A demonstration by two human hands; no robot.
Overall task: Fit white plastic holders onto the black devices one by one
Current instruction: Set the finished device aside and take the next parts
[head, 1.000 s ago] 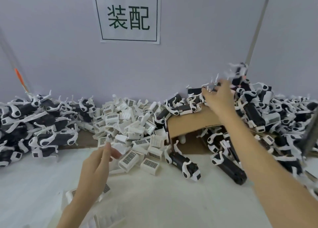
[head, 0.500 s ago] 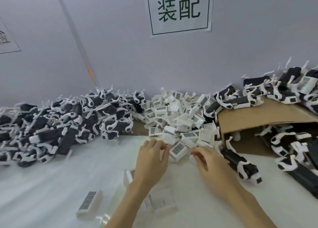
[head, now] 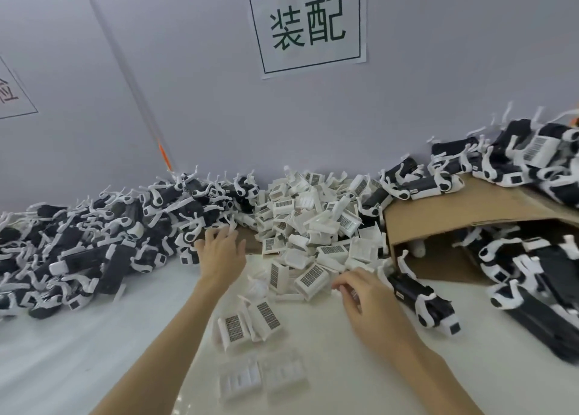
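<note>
head view: single camera, looking down at both hands over a white surface (head: 94,352).
left hand (head: 221,251): fingers spread wide, holding nothing; fingertips at the right edge of the pile of black devices (head: 94,242), just left of the holder heap.
right hand (head: 366,295): fingers curled low at the front edge of the white holder heap (head: 313,226); something small and white at the fingertips, can't tell if it is pinched.
loose holders (head: 247,320): two lie between the forearms, barcode faces up; two more (head: 260,377) nearer the camera, blurred.
single black device (head: 423,302): lies just right of the right hand, white clips on it.
holders: small boxy white plastic shells, smooth, barcode label on one face.
devices: elongated matte black bodies, curved white plastic clips and hooks sticking out.
cardboard box (head: 454,214): brown, on its side at right, devices on top and inside.
wall sign (head: 308,26): white sheet, black characters, framed border.
</note>
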